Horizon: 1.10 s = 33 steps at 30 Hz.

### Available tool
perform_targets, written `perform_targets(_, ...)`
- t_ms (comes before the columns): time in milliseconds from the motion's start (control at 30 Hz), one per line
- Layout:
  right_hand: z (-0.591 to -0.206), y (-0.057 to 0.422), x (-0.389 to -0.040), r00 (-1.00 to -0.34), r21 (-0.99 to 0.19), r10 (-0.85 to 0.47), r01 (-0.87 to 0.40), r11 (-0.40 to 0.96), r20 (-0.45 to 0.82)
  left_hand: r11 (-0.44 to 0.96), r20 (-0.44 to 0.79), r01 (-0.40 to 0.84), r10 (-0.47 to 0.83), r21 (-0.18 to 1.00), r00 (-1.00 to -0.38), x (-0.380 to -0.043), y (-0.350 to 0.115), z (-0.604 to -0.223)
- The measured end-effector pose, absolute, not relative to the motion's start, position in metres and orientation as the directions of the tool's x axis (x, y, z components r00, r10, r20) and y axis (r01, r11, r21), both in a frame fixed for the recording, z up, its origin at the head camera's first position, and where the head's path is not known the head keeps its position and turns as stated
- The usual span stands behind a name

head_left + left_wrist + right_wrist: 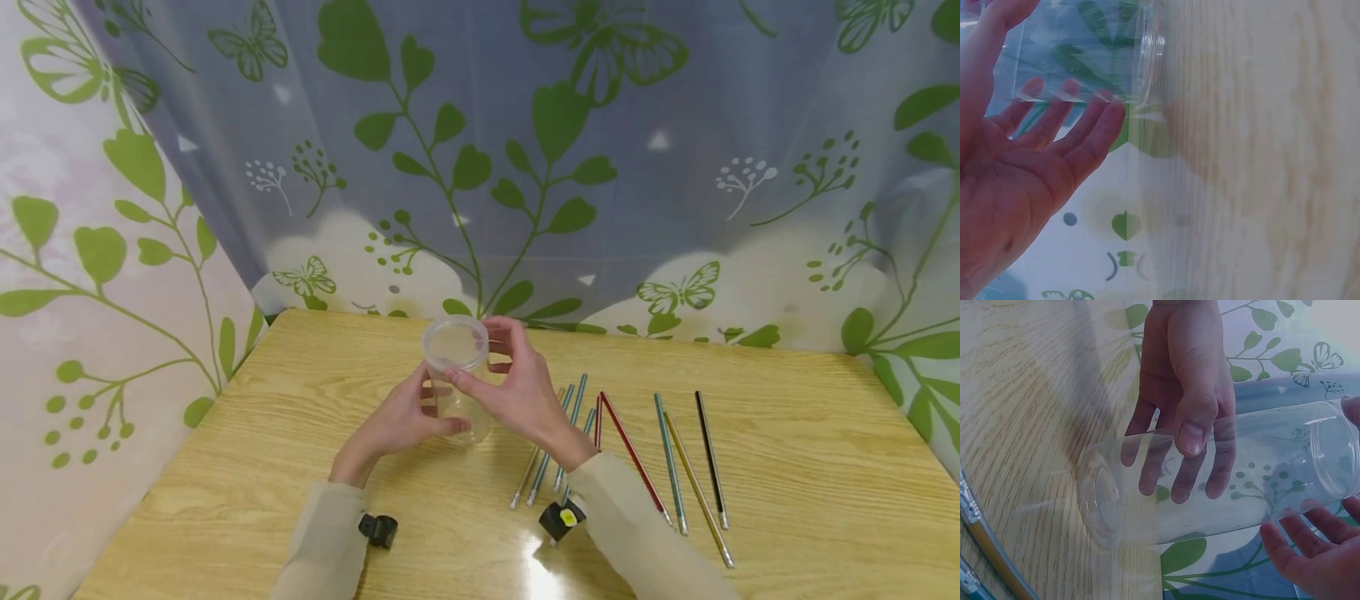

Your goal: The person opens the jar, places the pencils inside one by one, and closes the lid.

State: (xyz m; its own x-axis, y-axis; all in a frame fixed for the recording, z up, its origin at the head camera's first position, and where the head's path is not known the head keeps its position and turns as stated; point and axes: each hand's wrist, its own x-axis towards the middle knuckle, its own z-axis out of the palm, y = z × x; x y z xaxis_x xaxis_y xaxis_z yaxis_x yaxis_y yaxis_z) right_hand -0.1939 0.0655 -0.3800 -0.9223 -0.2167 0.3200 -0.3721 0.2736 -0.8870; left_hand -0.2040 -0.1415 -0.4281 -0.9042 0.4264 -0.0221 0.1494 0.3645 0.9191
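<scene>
A clear plastic jar (453, 403) with a translucent rim (456, 362) stands upright between both hands in the head view. My left hand (401, 421) holds its lower left side, thumb across the front and fingers behind. With my right hand (522, 385) I grip the top, the thumb at the front of the rim and the fingers round the far right side. Through the wall of the jar (1254, 469), the left fingers show in the right wrist view. No contents show inside the jar.
Several pencils with eraser ends, among them a red pencil (633, 454), a yellow pencil (697, 486) and a black pencil (711, 454), lie right of the jar, some partly behind the right forearm. A patterned curtain (480, 167) hangs behind the wooden table (247, 467).
</scene>
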Motion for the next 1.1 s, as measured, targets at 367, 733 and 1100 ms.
perform_targets(367,-0.3842,0.07,-0.2001,-0.893,-0.88,-0.269,-0.421,0.22,0.36,0.371,-0.036,0.133,0.416,0.919,-0.909,-0.2032,-0.1412,-0.4287)
perform_targets(733,-0.3811,0.0725,-0.2028,-0.863,-0.86,-0.277,-0.479,0.179,0.423,0.382,-0.044,0.129,0.412,0.915,-0.91,-0.2027,-0.1411,-0.4287)
perform_targets(1100,-0.3752,0.0717,-0.2019,-0.851,-0.841,-0.259,-0.508,0.183,0.457,0.385,-0.045,0.13,0.414,0.914,-0.909,-0.2047,-0.1411,-0.4301)
